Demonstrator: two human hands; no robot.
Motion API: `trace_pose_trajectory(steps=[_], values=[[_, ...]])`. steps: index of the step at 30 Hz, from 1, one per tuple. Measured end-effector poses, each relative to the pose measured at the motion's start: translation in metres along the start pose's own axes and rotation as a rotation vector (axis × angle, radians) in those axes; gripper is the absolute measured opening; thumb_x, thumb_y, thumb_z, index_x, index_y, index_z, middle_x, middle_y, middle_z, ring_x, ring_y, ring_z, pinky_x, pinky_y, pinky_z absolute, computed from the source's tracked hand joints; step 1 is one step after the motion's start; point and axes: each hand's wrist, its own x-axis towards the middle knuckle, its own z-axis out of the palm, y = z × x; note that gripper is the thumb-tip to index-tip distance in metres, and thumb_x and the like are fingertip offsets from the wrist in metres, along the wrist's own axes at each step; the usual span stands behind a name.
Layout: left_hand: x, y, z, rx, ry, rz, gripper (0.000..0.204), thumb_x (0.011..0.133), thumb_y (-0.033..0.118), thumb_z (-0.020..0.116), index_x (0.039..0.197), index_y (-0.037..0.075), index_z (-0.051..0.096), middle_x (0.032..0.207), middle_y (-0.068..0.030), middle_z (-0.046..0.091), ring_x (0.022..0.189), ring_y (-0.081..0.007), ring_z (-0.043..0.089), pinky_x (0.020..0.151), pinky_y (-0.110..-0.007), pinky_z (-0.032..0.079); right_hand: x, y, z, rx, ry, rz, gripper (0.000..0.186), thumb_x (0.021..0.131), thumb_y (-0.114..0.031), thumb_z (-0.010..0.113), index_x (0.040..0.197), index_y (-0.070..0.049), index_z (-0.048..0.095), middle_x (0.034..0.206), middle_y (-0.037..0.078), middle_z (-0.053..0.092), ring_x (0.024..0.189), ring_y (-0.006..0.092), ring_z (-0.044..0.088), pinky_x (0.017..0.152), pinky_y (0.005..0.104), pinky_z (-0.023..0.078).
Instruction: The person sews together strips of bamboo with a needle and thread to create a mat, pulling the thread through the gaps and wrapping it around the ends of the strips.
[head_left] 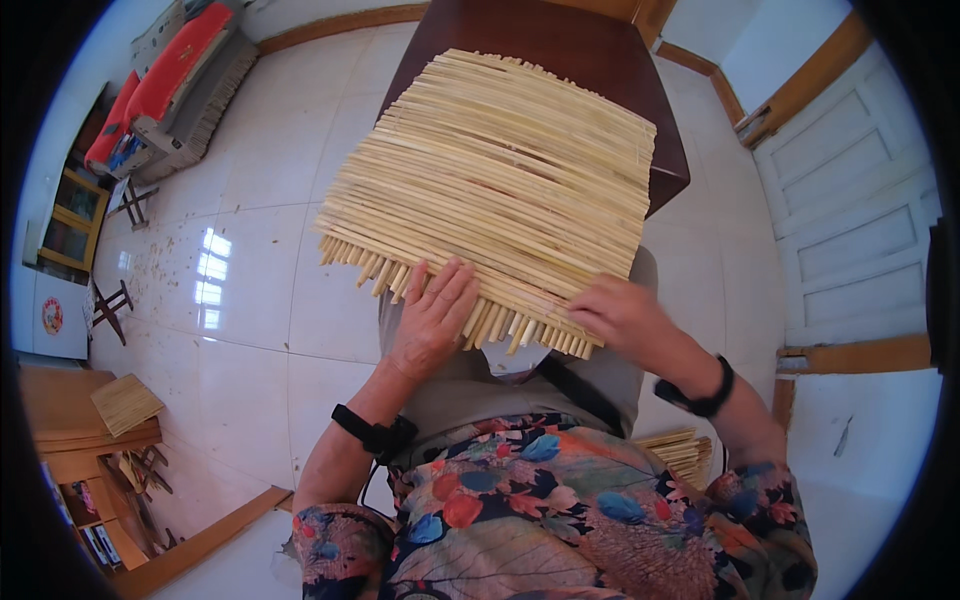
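A mat of pale yellow stalks (500, 180) lies across the dark red-brown table and reaches over my lap. Its upper stalks run side to side, and short stalk ends (375, 272) stick out from beneath along the near edge. My left hand (436, 318) rests on that near edge, its fingers stretched out over the stalks. At the near right corner my right hand (628, 318) has its fingers curled and pressed together against the mat; what is between the fingertips is hidden. Narrow dark gaps show between some stalks near the middle.
The dark table (560, 40) shows behind the mat. More stalks (675, 455) lie by my right side, and a small woven square (127, 404) sits on wooden furniture at left. Scraps litter the tiled floor (165, 270). A white door (860, 200) stands at right.
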Motion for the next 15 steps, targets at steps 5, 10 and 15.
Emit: trace_pose_trajectory(steps=[5,10,15], values=[[-0.001,-0.005,0.009,-0.002,0.002,0.009,0.051,0.066,0.002,0.058,0.117,-0.001,0.054,0.129,-0.0134,0.050,0.126,-0.0285,0.044,0.108,-0.054,0.022,0.059,0.007,0.045,-0.041,-0.123,-0.261,0.010,0.084,-0.014,0.058,0.086,-0.005,0.056,0.080,0.011,0.053,0.079,0.0284,0.056,0.068,0.0365,0.048],[-0.005,-0.004,0.006,-0.022,0.011,-0.002,0.051,0.064,0.003,0.059,0.115,-0.001,0.056,0.129,-0.0139,0.050,0.126,-0.0285,0.044,0.108,-0.054,0.022,0.070,0.004,0.056,-0.158,-0.153,-0.347,0.008,0.083,-0.012,0.056,0.084,-0.004,0.054,0.080,0.011,0.052,0.078,0.0290,0.056,0.067,0.0363,0.048],[-0.004,-0.004,0.002,-0.009,-0.015,0.041,0.047,0.067,0.005,0.056,0.114,-0.001,0.056,0.128,-0.0152,0.050,0.126,-0.0304,0.043,0.108,-0.056,0.021,0.071,-0.001,0.054,-0.196,-0.133,-0.379,0.009,0.081,-0.011,0.061,0.083,-0.005,0.055,0.076,0.010,0.050,0.073,0.0273,0.055,0.062,0.0355,0.048]])
